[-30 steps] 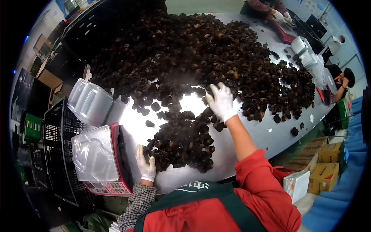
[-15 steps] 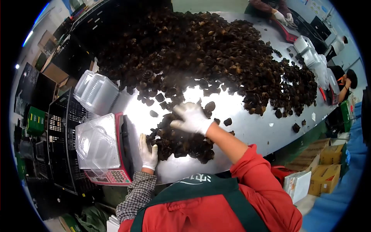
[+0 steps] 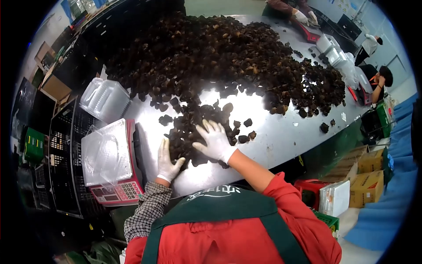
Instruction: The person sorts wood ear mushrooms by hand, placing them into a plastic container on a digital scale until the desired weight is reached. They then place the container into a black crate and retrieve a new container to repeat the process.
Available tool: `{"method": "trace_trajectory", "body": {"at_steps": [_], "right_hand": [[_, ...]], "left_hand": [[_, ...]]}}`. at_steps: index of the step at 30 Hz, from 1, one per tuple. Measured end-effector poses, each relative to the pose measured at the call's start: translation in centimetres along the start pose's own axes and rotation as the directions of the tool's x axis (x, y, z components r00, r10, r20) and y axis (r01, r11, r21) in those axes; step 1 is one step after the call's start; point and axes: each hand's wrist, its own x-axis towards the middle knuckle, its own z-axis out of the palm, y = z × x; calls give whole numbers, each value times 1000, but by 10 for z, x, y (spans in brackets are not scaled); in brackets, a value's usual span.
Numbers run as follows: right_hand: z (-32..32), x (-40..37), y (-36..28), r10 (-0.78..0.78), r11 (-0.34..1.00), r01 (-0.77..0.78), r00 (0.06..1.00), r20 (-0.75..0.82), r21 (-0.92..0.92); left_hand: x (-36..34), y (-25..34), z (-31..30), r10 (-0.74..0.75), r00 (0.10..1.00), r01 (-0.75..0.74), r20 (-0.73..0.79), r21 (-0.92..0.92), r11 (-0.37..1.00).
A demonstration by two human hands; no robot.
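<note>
A small heap of dark brown, mushroom-like pieces [image 3: 189,127] lies on the shiny metal table in front of me. My right hand [image 3: 216,143], in a white glove, rests palm down on the heap's right side with its fingers spread. At the left edge of the same heap is my left hand [image 3: 168,163], also gloved, fingers pointing up and thumb apart beside the pieces. Neither hand grips anything visible. Behind them a much larger pile [image 3: 220,53] of these pieces covers the back of the table.
On the left, a red-and-white scale [image 3: 107,154] carries a clear plastic container [image 3: 107,149]. Stacked clear trays [image 3: 105,100] stand behind it, near black crates [image 3: 66,154]. A co-worker's gloved hands [image 3: 305,18] are at the far end. Cardboard boxes [image 3: 368,182] sit at right.
My right hand has moved slightly down, and its blur is gone. More pieces now lie at the heap's back, and its front edge has drawn away from me. The whole view has shifted a little.
</note>
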Motion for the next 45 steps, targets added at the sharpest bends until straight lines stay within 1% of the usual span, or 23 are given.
{"method": "trace_trajectory", "body": {"at_steps": [2,3,4,8,10,13,16,18,19,21,22,24,26,28,30,33,36,37,38,40,42,44,45], "right_hand": [[-2,-30,-18,-99,995,97,992,81,23],[-1,-45,-31,-98,993,87,985,143,83],[-5,-55,-39,-141,986,125,978,151,114],[-27,-70,-44,-157,981,144,983,95,127],[-46,-76,-31,-130,971,124,991,16,203],[-65,-92,-5,33,983,-14,994,-100,183],[-59,-115,30,118,993,-118,992,-54,-1],[-42,-115,54,160,984,-168,980,-117,-60],[-38,-110,60,181,977,-194,973,-146,-83],[-33,-88,78,277,958,-283,954,-116,-40],[-36,-81,71,317,948,-317,948,-26,-15],[-41,-67,58,387,919,-394,909,155,15],[-29,-87,40,37,987,-56,991,127,149],[-26,-105,12,-106,991,95,987,121,89],[-19,-106,10,-114,991,108,991,67,81],[-22,-83,10,-31,998,27,997,66,59],[-22,-83,2,-193,979,184,974,115,87],[-23,-90,-2,-238,969,226,963,128,96],[-22,-97,-4,-287,956,281,955,73,87],[-15,-102,-8,-285,958,285,957,57,21],[-12,-91,-8,-209,978,207,973,96,34],[-9,-68,-4,-132,990,126,983,125,56],[-10,-52,-3,3,972,-39,988,154,234]], "left_hand": [[-2,17,-6,168,985,-167,40,-25,986],[-10,28,-9,204,974,-203,97,-23,979],[-20,34,-7,256,962,-258,96,12,966],[-51,35,-4,224,972,-220,75,-58,974],[-56,33,-12,181,982,-182,53,7,983],[-53,24,-20,178,979,-185,99,66,981],[-49,20,-21,203,965,-223,168,108,969],[-39,21,-23,220,955,-249,198,133,959],[-29,19,-23,183,955,-222,234,150,964],[-1,20,-27,150,949,-189,276,123,974],[15,23,-30,141,941,-174,308,81,981],[26,24,-26,248,898,-268,364,6,963],[24,32,-22,344,833,-380,433,-3,925],[10,35,-20,402,791,-467,462,31,884],[10,29,-15,423,812,-470,401,20,883],[39,42,-17,314,882,-358,352,64,932],[40,48,-15,357,789,-432,501,38,901],[29,46,-14,410,762,-489,500,31,872],[16,45,-15,458,748,-544,480,50,838],[-4,39,-9,479,778,-539,408,39,842],[6,41,3,465,827,-510,317,71,857],[37,51,7,306,892,-328,333,9,945],[54,49,15,230,920,-216,317,-78,973]]}}
